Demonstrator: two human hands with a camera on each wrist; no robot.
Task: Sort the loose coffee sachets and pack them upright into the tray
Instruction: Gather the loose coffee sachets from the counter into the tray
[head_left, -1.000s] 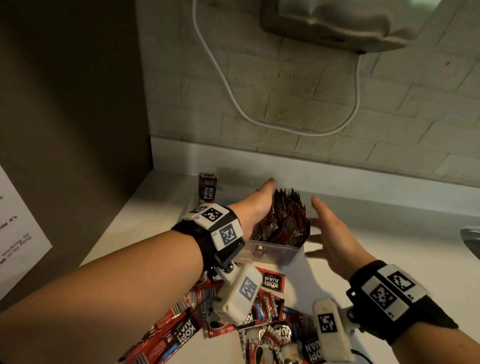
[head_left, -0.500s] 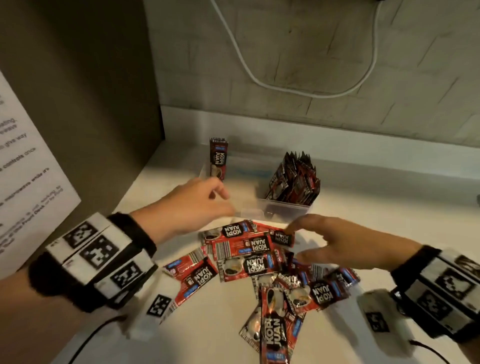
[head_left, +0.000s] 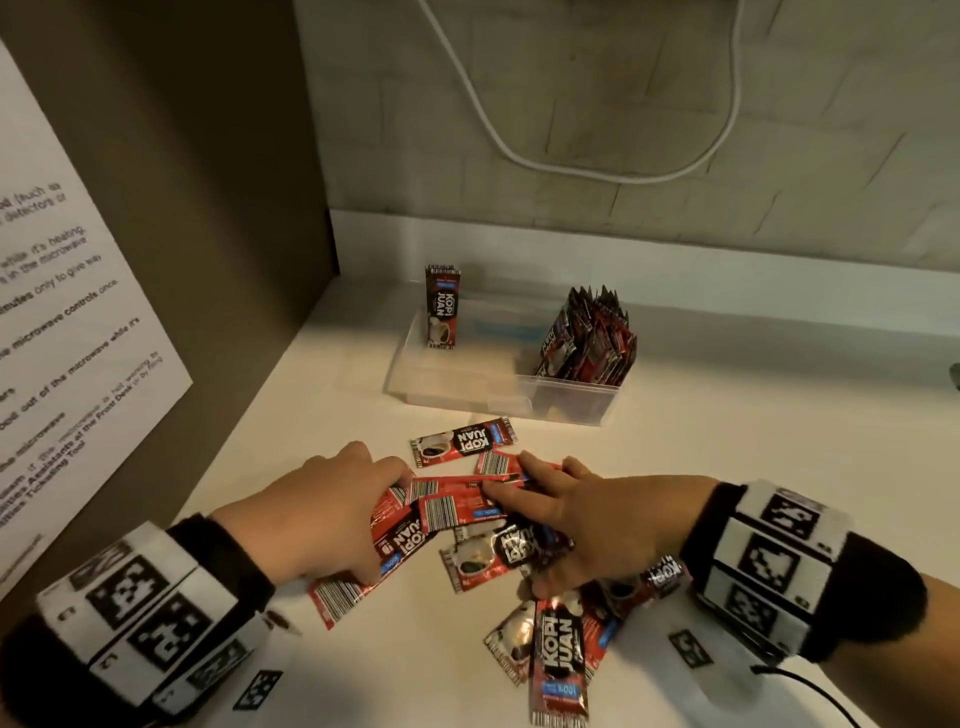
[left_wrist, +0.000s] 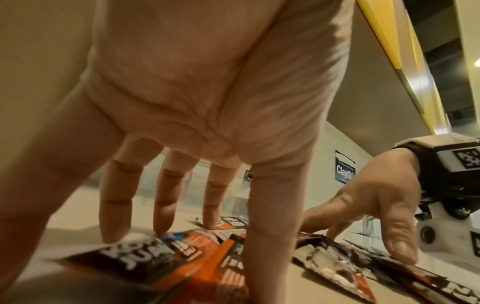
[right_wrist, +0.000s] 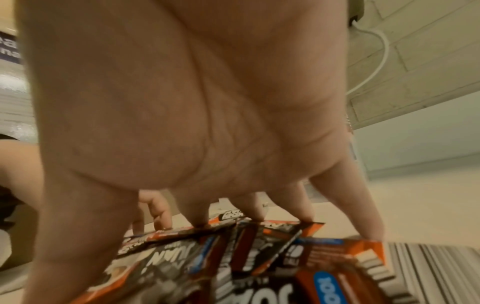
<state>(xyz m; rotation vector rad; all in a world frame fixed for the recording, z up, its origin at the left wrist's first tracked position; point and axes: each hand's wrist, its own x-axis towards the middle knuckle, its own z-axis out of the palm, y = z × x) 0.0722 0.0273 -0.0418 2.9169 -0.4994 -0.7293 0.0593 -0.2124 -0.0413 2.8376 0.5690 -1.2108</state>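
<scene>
Head view: a scatter of loose sachets (head_left: 467, 514) is seen lying flat on the white counter (head_left: 727, 467), just in front of the clear tray (head_left: 571, 397). The left hand (head_left: 311, 519) is laid palm-down on the left part of the pile, fingers spread and nearly straight, tips resting on red sachets; nothing is gripped. The right hand (head_left: 587, 525) is laid likewise on the right part, fingers extended over the barcode sides, with no sachet pinched. In the tray, a packed bundle (head_left: 587, 338) is stood upright at the right end and a single sachet (head_left: 442, 306) is stood upright at the far left corner. One flat sachet (head_left: 464, 441) lies apart between pile and tray. Sachets under both palms are hidden. A printed notice (head_left: 78, 338) is cut off at the left edge.

Left wrist view: the left hand (left_wrist: 207, 102) is seen from beneath, fingers (left_wrist: 114, 205) splayed, tips touching the sachets (left_wrist: 145, 259). The right hand (left_wrist: 376, 205) is visible beyond, fingertips down on the pile. Print on the sachets is blurred.

Right wrist view: the right hand (right_wrist: 194, 102) fills the frame; fingertips (right_wrist: 301, 209) are pressed on sachet edges (right_wrist: 259, 246), fingers uncurled. The thumb tip is cut off. The tray cannot be made out clearly.
</scene>
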